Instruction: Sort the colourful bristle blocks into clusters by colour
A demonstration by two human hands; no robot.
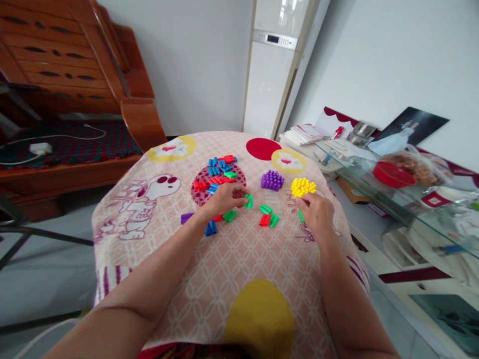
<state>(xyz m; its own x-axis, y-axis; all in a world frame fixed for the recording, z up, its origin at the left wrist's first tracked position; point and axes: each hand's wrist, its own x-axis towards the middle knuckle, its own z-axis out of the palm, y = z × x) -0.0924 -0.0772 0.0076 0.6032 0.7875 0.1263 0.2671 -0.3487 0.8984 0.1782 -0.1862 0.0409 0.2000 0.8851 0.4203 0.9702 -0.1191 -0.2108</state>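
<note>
My left hand (pixel 229 196) is over the middle of the table, its fingers closed on a small green plastic piece (pixel 249 201) at the fingertips. Around and partly beneath it lie loose tube-like pieces: red pieces (pixel 220 180), blue pieces (pixel 215 169), a green piece (pixel 229 216) and a purple piece (pixel 186 218). To the right, my right hand (pixel 317 212) pinches at the near edge of a tight yellow cluster (pixel 303 187); whatever is between its fingertips is hidden. A green piece (pixel 301 216) shows partly under that hand. A packed purple cluster (pixel 272 180) sits between both hands.
Green and red pieces (pixel 265 219) lie between my hands on the patterned tablecloth (pixel 209 279). A glass shelf (pixel 404 199) on the right bears a red bowl (pixel 393 173) and bags. A wooden bench (pixel 63 99) stands left, a white cabinet-like appliance (pixel 269 80) behind.
</note>
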